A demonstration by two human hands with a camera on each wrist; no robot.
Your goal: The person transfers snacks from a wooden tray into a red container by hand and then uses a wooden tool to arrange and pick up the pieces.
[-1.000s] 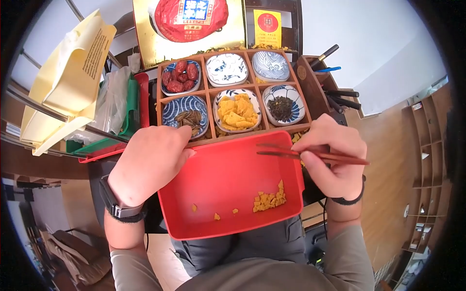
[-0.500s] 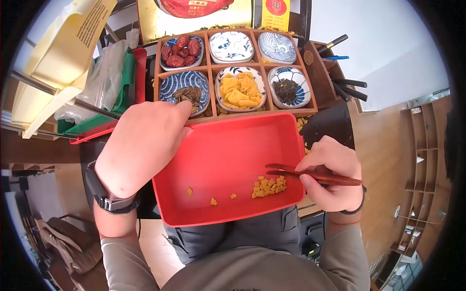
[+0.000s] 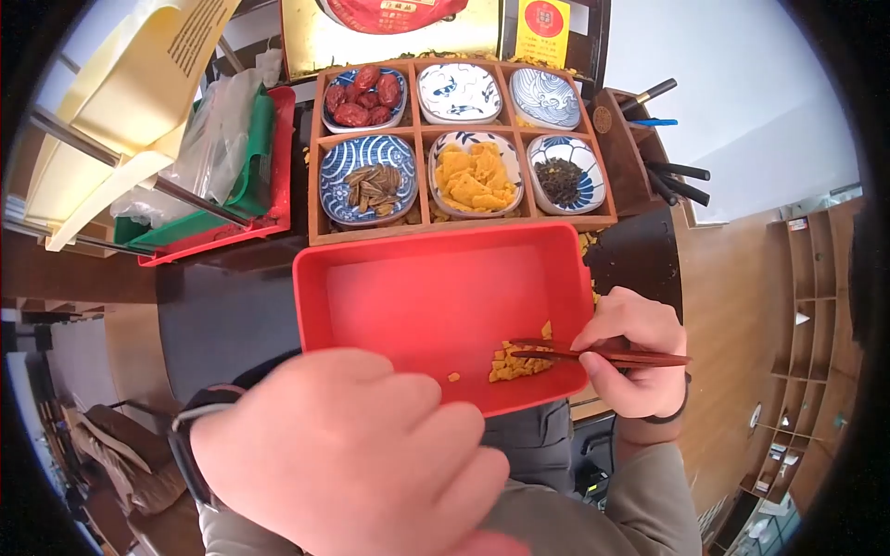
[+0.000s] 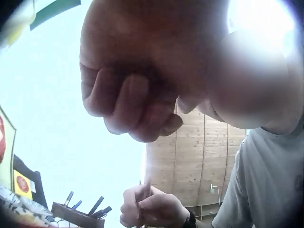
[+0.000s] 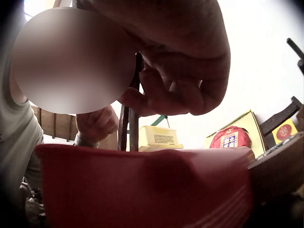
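Observation:
A red tray lies in front of the wooden divided box, with yellow pieces gathered near its right side. My right hand pinches dark red chopsticks at the tray's right rim, their tips over those pieces. In the right wrist view the chopsticks reach down behind the red rim. Close to the head camera, my left hand hangs above the tray's near left corner and hides it. The left wrist view shows the left hand with fingers curled, no object visible in them.
The divided box holds patterned dishes: red dates, brown sticks, yellow chunks, dark leaves. A pen holder stands right; a green basket and yellow container stand left.
My left hand has left the tray's far left corner and come back toward me, close to the camera. The chopstick tips have moved down onto or over the gathered yellow pieces.

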